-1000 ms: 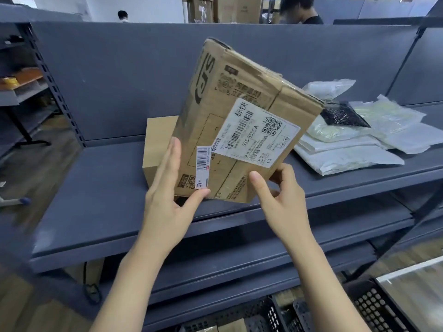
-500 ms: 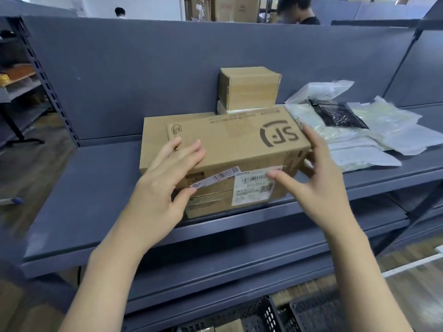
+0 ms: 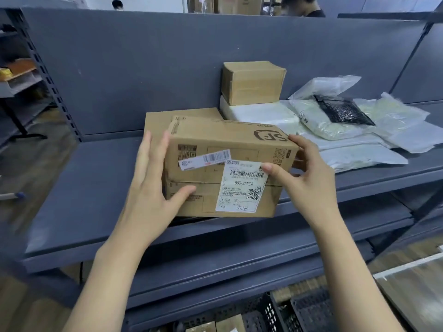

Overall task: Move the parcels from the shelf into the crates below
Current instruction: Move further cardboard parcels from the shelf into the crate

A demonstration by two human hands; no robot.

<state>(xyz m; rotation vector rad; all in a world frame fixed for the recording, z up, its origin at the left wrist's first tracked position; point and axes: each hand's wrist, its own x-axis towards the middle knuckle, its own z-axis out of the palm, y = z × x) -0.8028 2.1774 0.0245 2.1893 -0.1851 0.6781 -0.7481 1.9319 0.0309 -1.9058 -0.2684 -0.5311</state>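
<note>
A brown cardboard parcel (image 3: 230, 164) with a white shipping label and an SF logo sits at the front of the grey shelf (image 3: 91, 192). My left hand (image 3: 153, 188) presses against its left end, thumb under the front face. My right hand (image 3: 302, 173) grips its right end, thumb on the label. Behind it lies a flat brown box (image 3: 158, 123). Farther back a small brown box (image 3: 254, 82) stands on a white packet (image 3: 259, 113). Black crates (image 3: 282, 312) show below the shelf at the bottom edge.
Several white and clear plastic mailer bags (image 3: 359, 140), one holding a black item (image 3: 342, 111), are piled on the shelf's right part. A grey back panel rises behind the shelf. A person (image 3: 302, 6) stands beyond it. Lower shelf boards run beneath.
The parcel went from tilted upright in both hands to lying flat, then turned so its labelled face points toward me. Both hands now clasp its ends.
</note>
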